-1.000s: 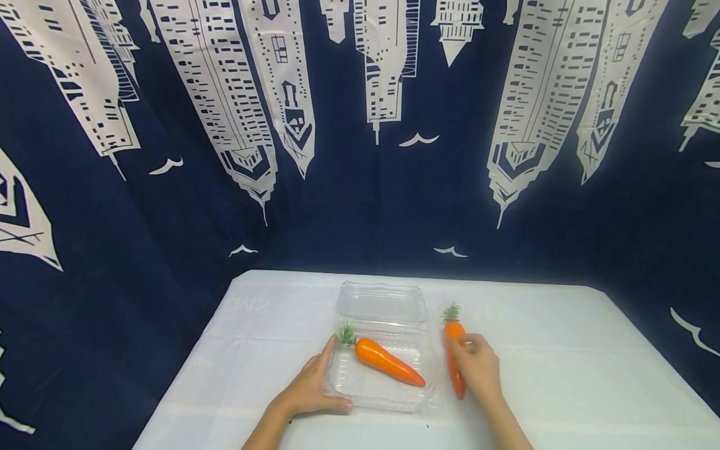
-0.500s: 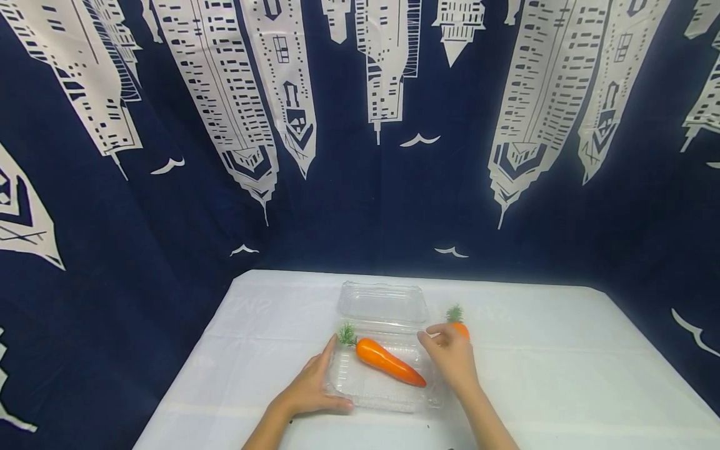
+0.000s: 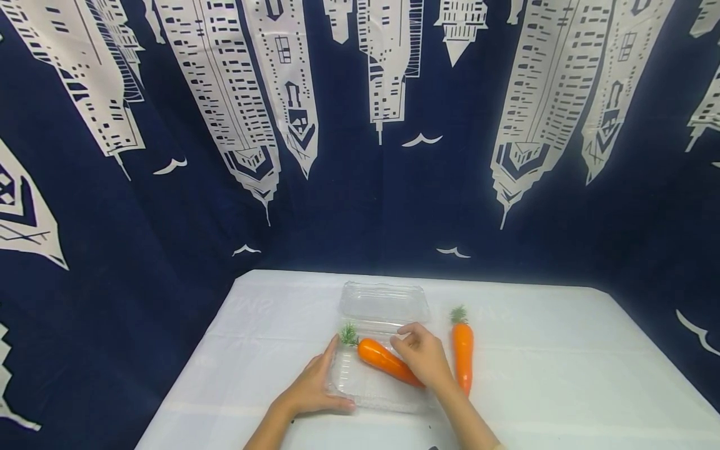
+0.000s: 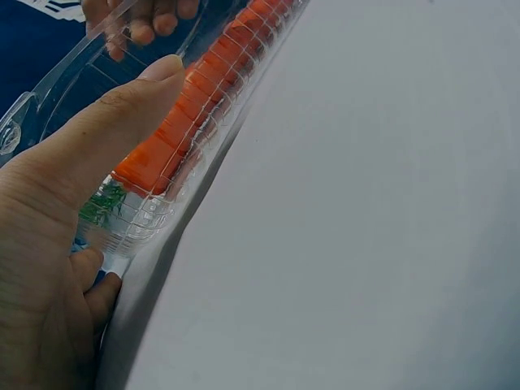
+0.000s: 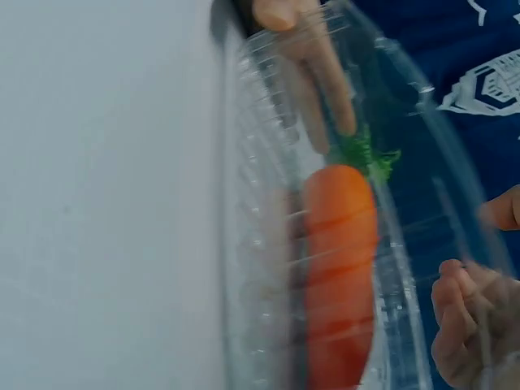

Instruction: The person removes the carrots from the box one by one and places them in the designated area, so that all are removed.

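A clear plastic clamshell container (image 3: 365, 394) lies on the white table, its lid (image 3: 385, 301) folded back flat. Inside it rests an orange toy carrot (image 3: 379, 355) with a green tuft, lying slantwise. My left hand (image 3: 315, 385) spans the container's left front corner, its thumb (image 4: 122, 122) along the front wall and its straight fingers along the left side. Over the container's right part hovers my right hand (image 3: 425, 356), fingers loosely bent and holding nothing; it covers part of the carrot's tip side. A second carrot (image 3: 463, 353) lies on the table right of the container, beside my right forearm.
The white-covered table (image 3: 562, 362) reaches well to both sides. Behind it hangs a dark blue cloth (image 3: 349, 219) printed with white buildings and birds.
My right hand has let go of the second carrot, left it on the table, and moved left over the container. The left hand has stayed at the container's corner.
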A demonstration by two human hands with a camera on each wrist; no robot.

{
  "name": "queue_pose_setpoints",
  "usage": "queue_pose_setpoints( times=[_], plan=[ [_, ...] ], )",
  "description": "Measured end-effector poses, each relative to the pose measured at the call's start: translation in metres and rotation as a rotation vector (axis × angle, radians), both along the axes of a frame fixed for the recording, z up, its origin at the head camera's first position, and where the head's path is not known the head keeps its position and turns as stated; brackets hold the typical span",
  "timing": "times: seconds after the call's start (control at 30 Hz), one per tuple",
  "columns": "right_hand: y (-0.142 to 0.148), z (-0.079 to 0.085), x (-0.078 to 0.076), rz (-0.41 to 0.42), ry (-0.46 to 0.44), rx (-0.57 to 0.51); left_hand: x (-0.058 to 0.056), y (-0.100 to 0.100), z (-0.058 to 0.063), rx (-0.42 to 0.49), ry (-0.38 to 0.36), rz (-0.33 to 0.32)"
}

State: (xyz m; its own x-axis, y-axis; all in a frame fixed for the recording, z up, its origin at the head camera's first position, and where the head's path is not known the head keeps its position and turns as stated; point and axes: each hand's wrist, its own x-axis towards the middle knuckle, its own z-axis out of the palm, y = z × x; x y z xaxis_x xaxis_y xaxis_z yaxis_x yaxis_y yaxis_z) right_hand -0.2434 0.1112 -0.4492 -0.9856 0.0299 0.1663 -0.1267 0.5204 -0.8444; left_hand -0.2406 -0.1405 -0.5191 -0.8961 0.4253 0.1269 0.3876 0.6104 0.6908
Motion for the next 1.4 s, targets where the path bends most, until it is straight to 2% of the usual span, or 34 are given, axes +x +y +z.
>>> queue_pose_setpoints(
  times=[0.2,0.6,0.83,1.2,1.4],
  plan=[
    [-0.005,-0.011,-0.006,0.047,-0.022,0.045,0.001,0.001,0.002,0.008,-0.021,0.003],
    [-0.008,-0.023,-0.012,0.111,0.058,0.184,0.0,0.001,0.001,-0.001,-0.012,0.019],
    [-0.008,-0.024,-0.012,0.136,0.03,0.252,0.0,0.002,0.001,0.0,-0.013,0.019],
    [-0.008,-0.028,-0.011,0.179,-0.029,0.303,-0.001,0.001,0.0,0.005,0.005,0.015],
    [-0.008,-0.028,-0.01,0.214,-0.05,0.341,0.0,0.002,0.0,0.01,-0.008,0.009]
  ],
)
